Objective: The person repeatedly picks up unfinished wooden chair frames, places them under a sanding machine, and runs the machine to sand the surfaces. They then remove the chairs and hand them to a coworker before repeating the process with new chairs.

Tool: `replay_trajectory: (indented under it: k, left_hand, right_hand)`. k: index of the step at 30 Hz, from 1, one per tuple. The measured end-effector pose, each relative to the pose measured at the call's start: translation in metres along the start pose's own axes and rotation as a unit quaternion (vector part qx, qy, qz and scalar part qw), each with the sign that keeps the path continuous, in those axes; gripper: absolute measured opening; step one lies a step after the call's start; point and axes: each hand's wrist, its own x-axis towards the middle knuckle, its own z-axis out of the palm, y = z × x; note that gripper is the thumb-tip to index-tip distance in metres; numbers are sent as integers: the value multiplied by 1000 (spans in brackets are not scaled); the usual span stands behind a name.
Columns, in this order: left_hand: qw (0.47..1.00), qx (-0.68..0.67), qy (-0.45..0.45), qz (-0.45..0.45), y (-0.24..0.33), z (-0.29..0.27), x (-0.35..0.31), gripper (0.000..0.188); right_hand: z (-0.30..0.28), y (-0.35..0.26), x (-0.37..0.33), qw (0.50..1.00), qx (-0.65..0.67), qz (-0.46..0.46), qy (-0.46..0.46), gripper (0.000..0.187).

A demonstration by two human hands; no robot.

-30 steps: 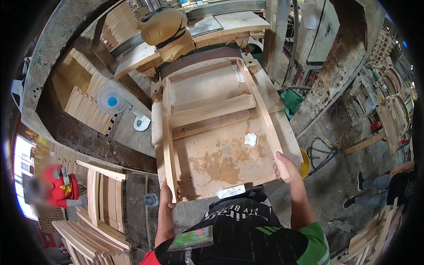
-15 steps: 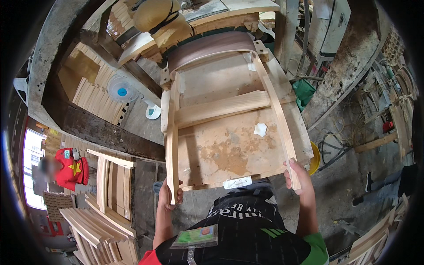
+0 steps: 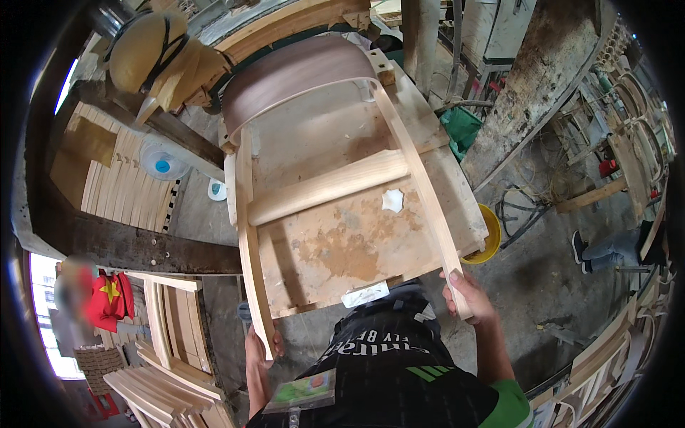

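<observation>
A pale wooden chair frame (image 3: 328, 187) lies over the worktable, its two long legs pointing toward me. A curved brown backrest panel (image 3: 292, 78) joins its far end, and a crossbar links the legs midway. My left hand (image 3: 260, 348) is closed around the near end of the left leg. On the right leg's near end, my right hand (image 3: 471, 294) grips with the thumb on top. Under the frame, the worn tabletop (image 3: 342, 250) shows brown stains and a crumpled white scrap (image 3: 392, 200). Whether the far end rests on the table I cannot tell.
Beyond the panel at far left stands a padded tan form (image 3: 146, 53) bound with black straps. A yellow bucket (image 3: 486, 235) is right of the table. Stacked curved wood parts (image 3: 160, 392) lie at lower left. A person in red (image 3: 108, 299) is at left; another person's legs (image 3: 606, 246) show at right.
Both hands and the chair frame have come slightly nearer to me, and the backrest panel now shows more of its outer face. The whole view has also shifted, with surroundings sliding left.
</observation>
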Motion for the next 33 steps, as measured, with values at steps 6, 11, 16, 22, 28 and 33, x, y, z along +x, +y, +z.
replay_trajectory:
  k: [6,11,16,22,28,33]
  left_hand:
    - [998,-20,10,-60,-32,-9,2,40]
    - [991,-5,-41,-127,-60,-35,-18,47]
    - [991,10,50,-126,-45,-28,4,48]
    - [995,87,50,-10,24,26,89,50]
    - [989,138,14,58,87,104,142,52]
    - [987,143,6,72,88,115,146,54]
  right_hand:
    - [-20,28,-4,999,-25,8,-36,40]
    - [-53,74,-25,987,-89,114,-65,48]
    - [-75,108,-43,960,-240,143,-32,59]
    - [-56,95,2,935,-344,49,75,71]
    - [-11,73,50,859,-439,31,262,78]
    - [-1,64,41,855,-443,25,267,77]
